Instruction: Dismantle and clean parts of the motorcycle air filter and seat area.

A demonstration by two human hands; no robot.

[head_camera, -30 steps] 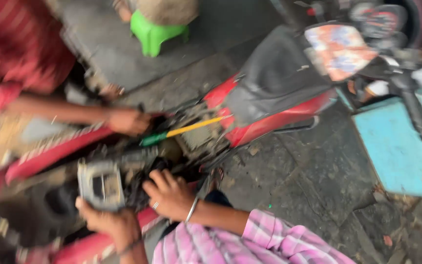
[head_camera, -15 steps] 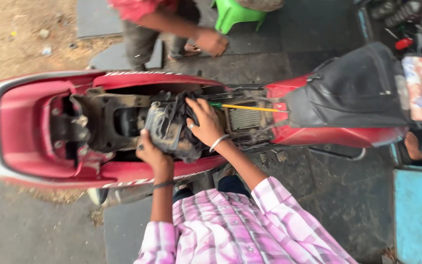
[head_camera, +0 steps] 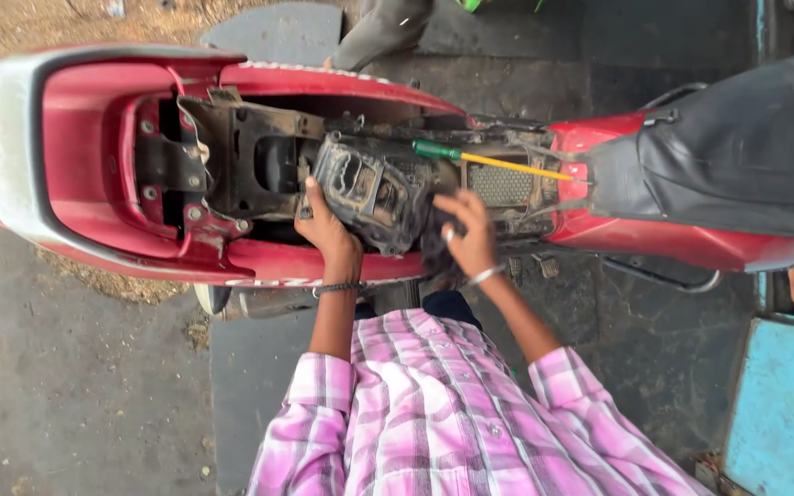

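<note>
Head view: both hands' fingers grip the black box (head_camera: 374, 188) inside the scooter body (head_camera: 75, 119).

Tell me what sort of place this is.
Probably an open-air scooter repair spot. A red scooter stands on pavement with its black seat tipped up, a green-handled screwdriver lies in the opened bay, and both hands grip a grimy black housing.

Overhead view of a red scooter (head_camera: 94, 138) with its seat (head_camera: 737, 156) lifted and its body cavity exposed. The left hand (head_camera: 325, 228) grips the near edge of a grimy black box-shaped part (head_camera: 369, 188) set in the cavity; the right hand (head_camera: 469, 237) holds the part's other side. A screwdriver (head_camera: 493, 161) with a green handle and yellow shaft lies across the frame just behind the part. Another person's leg (head_camera: 383, 32) stands beyond the scooter.
</note>
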